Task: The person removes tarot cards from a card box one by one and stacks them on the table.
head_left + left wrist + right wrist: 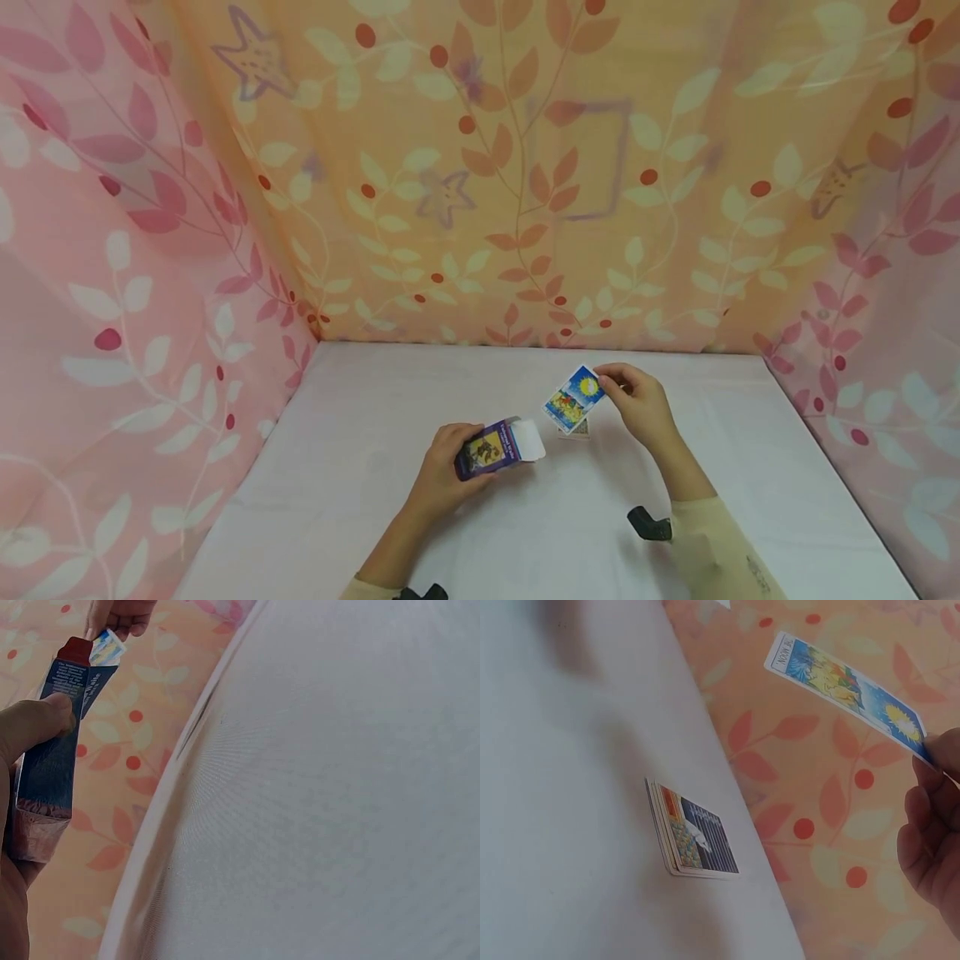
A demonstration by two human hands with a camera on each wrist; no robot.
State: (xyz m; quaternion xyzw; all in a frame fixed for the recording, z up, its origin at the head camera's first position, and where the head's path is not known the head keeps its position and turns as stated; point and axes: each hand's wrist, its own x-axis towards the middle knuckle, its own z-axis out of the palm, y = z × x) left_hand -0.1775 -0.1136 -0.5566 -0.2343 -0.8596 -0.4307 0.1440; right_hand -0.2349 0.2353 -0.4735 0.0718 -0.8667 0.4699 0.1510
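Observation:
My left hand [441, 473] grips a dark blue-purple tarot card box [487, 450] with a yellow picture on its front. The box is tilted, its open end and white flap [529, 439] facing right. In the left wrist view the thumb [46, 724] presses along the narrow side of the box. My right hand [641, 404] pinches a tarot card [575, 400] by one corner; it shows a yellow moon on blue, with "THE MOON" printed at one end in the right wrist view. Beneath that card, a small stack of cards [697, 836] lies on the table, picture side up.
A white cloth covers the table [337, 417]. Patterned fabric walls stand around it: orange [420, 275] at the back, pink on the left [172, 333] and right [885, 333]. Black mounts [649, 524] stick out from both wrists.

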